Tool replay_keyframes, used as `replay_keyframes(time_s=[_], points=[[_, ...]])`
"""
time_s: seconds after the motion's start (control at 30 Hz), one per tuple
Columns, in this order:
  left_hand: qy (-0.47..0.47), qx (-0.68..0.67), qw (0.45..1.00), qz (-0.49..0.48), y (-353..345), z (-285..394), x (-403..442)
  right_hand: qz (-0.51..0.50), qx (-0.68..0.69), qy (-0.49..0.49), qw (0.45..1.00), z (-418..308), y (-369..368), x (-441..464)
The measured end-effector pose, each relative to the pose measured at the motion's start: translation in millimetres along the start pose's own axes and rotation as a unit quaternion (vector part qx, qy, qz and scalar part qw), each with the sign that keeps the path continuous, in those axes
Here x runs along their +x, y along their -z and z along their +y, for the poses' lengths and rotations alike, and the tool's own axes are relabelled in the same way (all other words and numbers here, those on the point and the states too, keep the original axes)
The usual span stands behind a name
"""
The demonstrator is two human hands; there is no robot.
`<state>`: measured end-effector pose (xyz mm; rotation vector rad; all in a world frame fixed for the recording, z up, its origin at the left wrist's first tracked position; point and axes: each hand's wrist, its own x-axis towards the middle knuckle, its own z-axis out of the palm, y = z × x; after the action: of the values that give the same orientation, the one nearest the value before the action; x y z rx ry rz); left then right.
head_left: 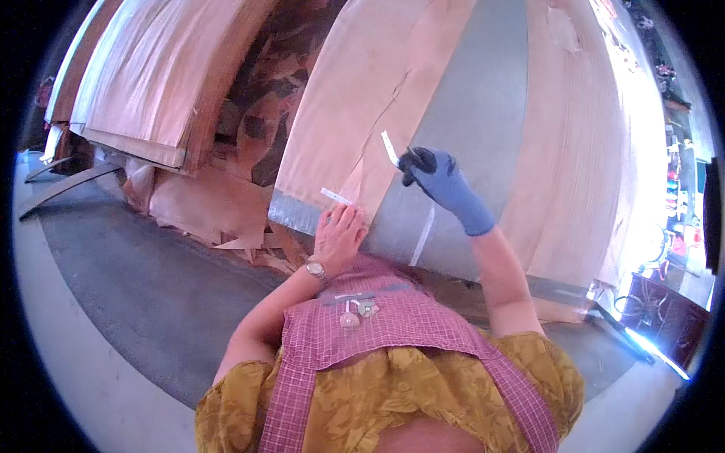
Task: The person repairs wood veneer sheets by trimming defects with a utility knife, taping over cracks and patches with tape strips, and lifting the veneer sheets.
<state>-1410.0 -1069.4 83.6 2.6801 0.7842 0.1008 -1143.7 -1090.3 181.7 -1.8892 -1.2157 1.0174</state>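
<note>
My bare left hand [341, 232], a watch on its wrist, lies on a pale wood veneer sheet [355, 98]. Its fingers are extended, and the fingertips touch the end of a short white tape strip [332, 195] near the sheet's front edge. A long crack [381, 124] runs up the veneer from there. Over the grey strip of the worktop [476, 128], my right hand [430, 171], in a blue glove with dark fingertips, is closed in a pinch. A bent white strip [389, 148], which looks like tape, sticks out from its fingers.
Another stack of veneer [143, 83] stands at the left, with torn veneer scraps [211, 204] beside and below it. More veneer sheets [570, 151] lie to the right. A white line [424, 235] marks the grey surface. A dark red chair [664, 317] is at far right.
</note>
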Motion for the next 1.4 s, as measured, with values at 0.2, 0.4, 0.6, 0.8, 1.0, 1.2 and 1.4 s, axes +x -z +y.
replay_keyframes(time_s=[0.2, 0.4, 0.6, 0.8, 1.0, 1.2, 1.4], points=[[0.009, -0.082, 0.997, 0.004, 16, -8, 17, -0.025, 0.289, -0.057, 0.955, 10, -39, 25], [0.045, -0.122, 0.987, 0.09, 13, -21, 34, -0.034, 0.232, -0.204, 0.951, 38, -58, 19], [0.087, -0.079, 0.979, 0.169, 0, -46, 97, -0.012, 0.208, -0.254, 0.945, 69, -69, 21], [0.09, -0.014, 0.982, 0.164, -10, -48, 109, 0.001, 0.186, -0.283, 0.941, 81, -72, 24], [0.101, -0.01, 0.979, 0.177, -16, -48, 112, 0.013, 0.183, -0.281, 0.942, 91, -78, 26], [0.038, 0.039, 0.991, 0.126, -12, -35, 103, 0.003, 0.18, -0.266, 0.947, 96, -78, 27], [0.011, 0.075, 0.993, 0.092, -28, -34, 92, 0.018, -0.356, 0.064, 0.932, 100, -72, 25]])
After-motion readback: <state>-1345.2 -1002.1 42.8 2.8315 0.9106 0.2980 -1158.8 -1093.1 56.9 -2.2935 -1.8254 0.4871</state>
